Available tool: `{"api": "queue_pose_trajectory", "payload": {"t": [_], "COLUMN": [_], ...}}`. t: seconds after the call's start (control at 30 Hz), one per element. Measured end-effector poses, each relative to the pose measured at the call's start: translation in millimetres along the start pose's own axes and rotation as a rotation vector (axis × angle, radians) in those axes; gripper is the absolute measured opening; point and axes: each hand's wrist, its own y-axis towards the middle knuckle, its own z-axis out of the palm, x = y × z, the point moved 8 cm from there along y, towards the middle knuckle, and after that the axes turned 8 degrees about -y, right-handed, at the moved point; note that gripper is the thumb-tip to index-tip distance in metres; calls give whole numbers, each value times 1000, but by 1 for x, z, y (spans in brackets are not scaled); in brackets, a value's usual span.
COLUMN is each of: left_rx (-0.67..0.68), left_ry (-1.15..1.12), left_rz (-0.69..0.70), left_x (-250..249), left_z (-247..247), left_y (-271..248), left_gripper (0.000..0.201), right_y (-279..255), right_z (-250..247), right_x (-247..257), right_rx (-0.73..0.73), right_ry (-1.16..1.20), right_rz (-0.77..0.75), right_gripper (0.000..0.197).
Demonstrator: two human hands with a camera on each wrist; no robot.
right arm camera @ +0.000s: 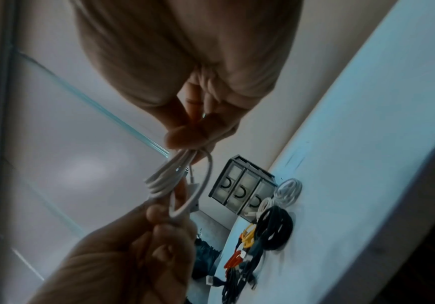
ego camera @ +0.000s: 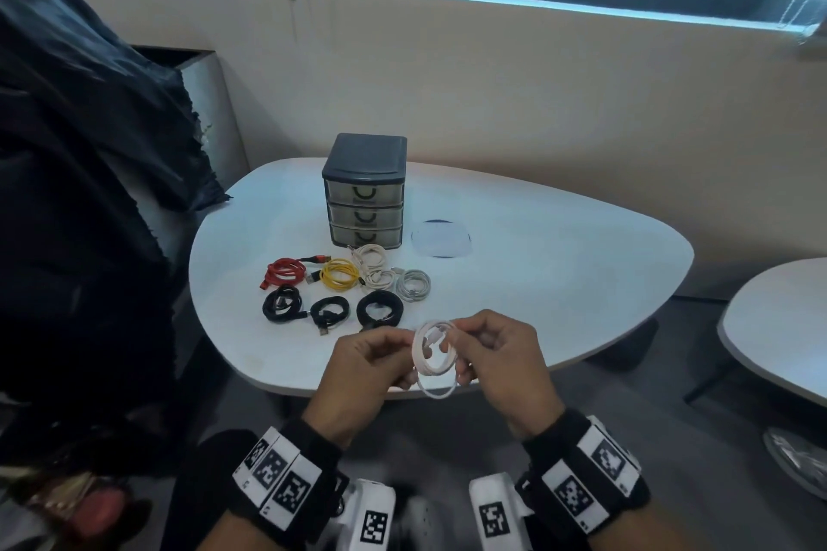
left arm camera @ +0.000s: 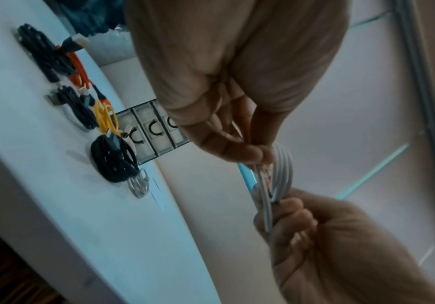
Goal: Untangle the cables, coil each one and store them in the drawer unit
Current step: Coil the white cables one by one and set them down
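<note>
Pinching the white cable [ego camera: 433, 356] coil between both hands [ego camera: 364, 360] [ego camera: 501, 353], keep loops even and tuck the plug end before releasing.

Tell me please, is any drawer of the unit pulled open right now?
No, all three drawers of the drawer unit sit flush and closed.

left hand [ego camera: 364, 365]: bare, black wrist strap with white square-code tags | right hand [ego camera: 501, 360]: bare, same black strap and white tags
</note>
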Motion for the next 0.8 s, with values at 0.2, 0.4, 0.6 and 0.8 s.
{"api": "queue_pose_trajectory", "payload": {"t": [0.2,0.4,0.6,0.8], "left_rx": [16,-37,135,187], "left_ry": [-330,264,646,268], "left_rz": [-44,173,283,159], "left_x": [3,-15,-19,-16], "left_z": [5,0,13,29], "left_y": [-3,-1,3,1], "left_gripper": [45,17,11,26], "right_y": [-4,-16,-7,-7], "right_z": [7,18,11,2], "right_x": [-7,6,12,23], "right_rx": [18,147,222,126], "right_ry": [6,-156,-83,-93], "right_rz": [57,-118,-123,-191], "right_gripper": [8,19,13,2]}}
